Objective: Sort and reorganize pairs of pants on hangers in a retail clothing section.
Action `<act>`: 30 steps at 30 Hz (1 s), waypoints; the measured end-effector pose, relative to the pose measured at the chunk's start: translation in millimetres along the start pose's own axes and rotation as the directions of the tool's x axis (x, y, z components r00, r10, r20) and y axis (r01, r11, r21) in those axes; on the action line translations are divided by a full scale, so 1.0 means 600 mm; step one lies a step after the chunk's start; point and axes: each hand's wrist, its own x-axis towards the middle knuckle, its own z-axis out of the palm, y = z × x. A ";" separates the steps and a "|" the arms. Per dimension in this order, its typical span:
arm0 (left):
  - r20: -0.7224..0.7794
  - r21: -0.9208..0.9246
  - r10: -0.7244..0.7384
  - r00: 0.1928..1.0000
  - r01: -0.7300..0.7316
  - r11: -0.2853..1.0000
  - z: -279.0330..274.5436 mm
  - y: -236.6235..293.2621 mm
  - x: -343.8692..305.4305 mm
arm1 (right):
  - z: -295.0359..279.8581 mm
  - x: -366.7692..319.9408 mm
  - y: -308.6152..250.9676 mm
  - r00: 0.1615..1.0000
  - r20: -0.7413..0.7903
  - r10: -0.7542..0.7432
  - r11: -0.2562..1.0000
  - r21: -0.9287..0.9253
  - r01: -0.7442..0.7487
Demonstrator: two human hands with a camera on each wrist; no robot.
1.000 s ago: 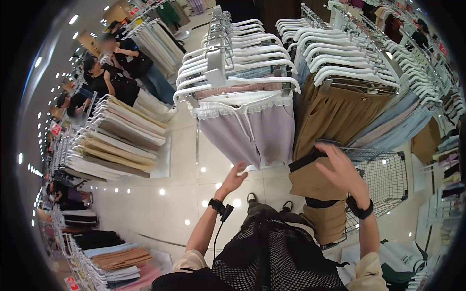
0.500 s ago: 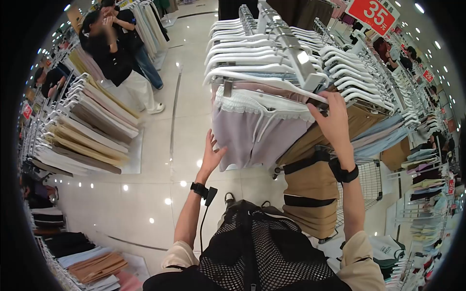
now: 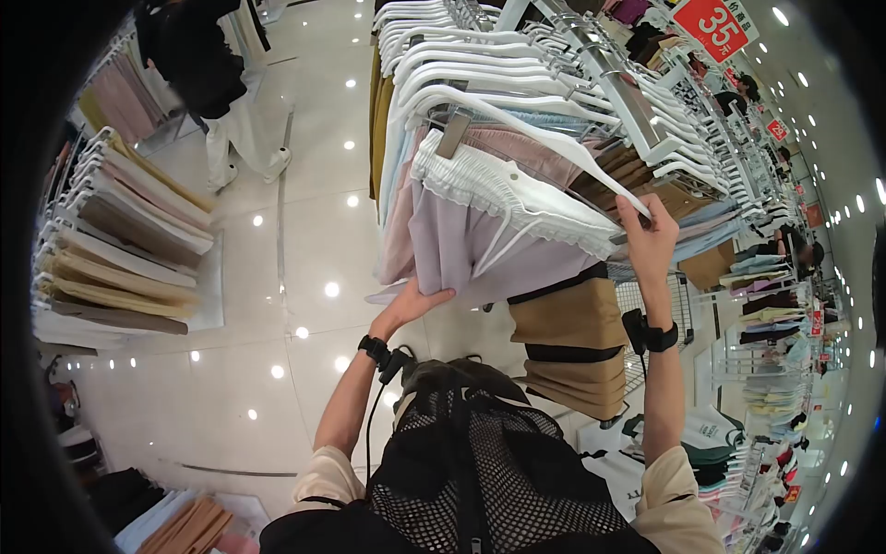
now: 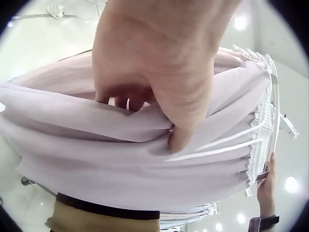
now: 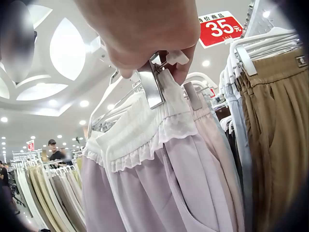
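Lilac pants (image 3: 452, 245) with a ruffled white waistband and white drawstring hang by clips from a white hanger (image 3: 544, 134) at the front of the rack. My left hand (image 3: 413, 307) grips a fold of their leg. In the left wrist view its thumb (image 4: 181, 139) lies over the fabric while the other fingers go behind it. My right hand (image 3: 649, 242) holds the hanger's right end, just above the metal clip (image 5: 153, 89) on the waistband. The hanger tilts down toward that hand. Pink pants (image 5: 212, 135) hang right behind.
Brown pants (image 5: 277, 116) hang on the neighbouring rail to the right. Below it, tan garments (image 3: 577, 323) with black bands drape over a wire cart (image 3: 669, 300). Another rack of pants (image 3: 129, 245) stands left across the tiled floor (image 3: 305, 369). A person in black (image 3: 198, 65) stands beyond.
My right hand has come up to the hanger's right end and tilted it. My left hand has moved from beside the pants to grip their leg, which is now gathered and lifted.
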 end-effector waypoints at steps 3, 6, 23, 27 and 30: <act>0.126 0.088 -0.100 0.987 0.090 0.992 -0.012 -0.045 -0.015 | -0.004 -0.004 0.001 0.999 -0.030 -0.011 0.998 -0.063 0.009; 0.253 0.086 -0.327 0.910 0.316 0.945 -0.036 -0.094 -0.042 | -0.005 -0.005 -0.002 0.999 -0.041 0.007 0.998 -0.067 -0.010; 0.027 0.193 -0.730 0.683 0.713 0.674 -0.116 -0.384 -0.307 | 0.000 -0.008 0.018 0.999 -0.045 0.020 0.998 -0.066 -0.023; 0.019 0.181 -0.677 0.736 0.663 0.726 -0.122 -0.401 -0.325 | 0.007 -0.010 0.004 0.997 -0.078 0.002 0.994 -0.106 -0.011; -0.052 0.154 -0.636 0.770 0.636 0.756 -0.115 -0.429 -0.324 | 0.011 -0.014 0.001 0.995 -0.098 -0.019 0.990 -0.140 0.005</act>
